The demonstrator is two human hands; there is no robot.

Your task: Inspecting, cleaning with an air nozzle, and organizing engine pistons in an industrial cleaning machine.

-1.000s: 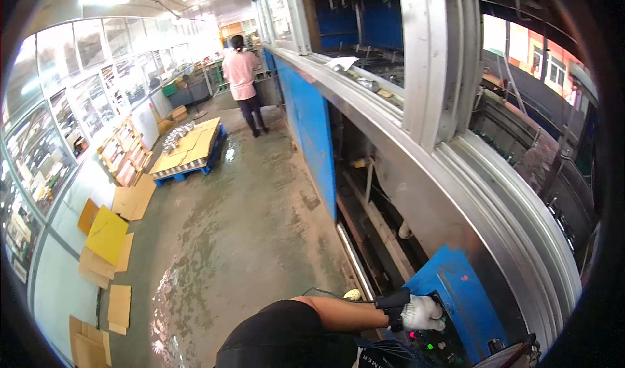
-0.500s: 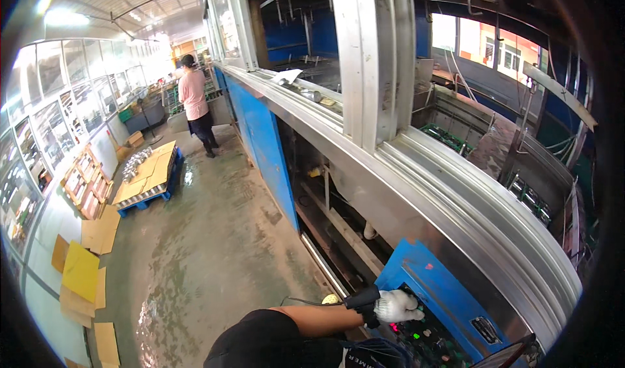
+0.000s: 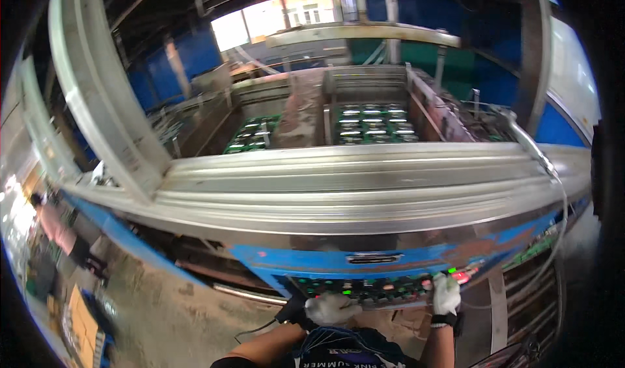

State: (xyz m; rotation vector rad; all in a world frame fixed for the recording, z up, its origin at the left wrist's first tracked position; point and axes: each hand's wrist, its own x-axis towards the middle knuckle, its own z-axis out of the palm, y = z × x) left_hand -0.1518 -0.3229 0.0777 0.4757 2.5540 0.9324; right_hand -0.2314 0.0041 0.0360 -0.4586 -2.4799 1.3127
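Note:
A dark control panel (image 3: 374, 288) with rows of knobs and small lights is set in the blue front of the machine before me. My left hand (image 3: 332, 308), in a white knit glove, is at the panel's lower left edge, its blurred fingers stretched to the right and nothing seen in them. My right hand (image 3: 446, 295), gloved too, reaches up to the panel's right end. Its fingertips are beside a red-lit display (image 3: 459, 277) and a green light (image 3: 452, 270). Whether they press or grip a control cannot be made out. Dark bands circle both wrists.
Above the panel runs a wide metal sill (image 3: 364, 179). Behind it are tanks (image 3: 371, 75) with green racks of shiny parts (image 3: 374, 122). A spray gun with a hose (image 3: 530, 145) hangs over the sill's right end. A person (image 3: 58, 228) stands far left, beyond a cardboard-topped pallet (image 3: 84, 326).
My view has swung right to face the machine squarely. My right hand has come into view at the panel's right end. The left hand now shows at the panel's lower left edge.

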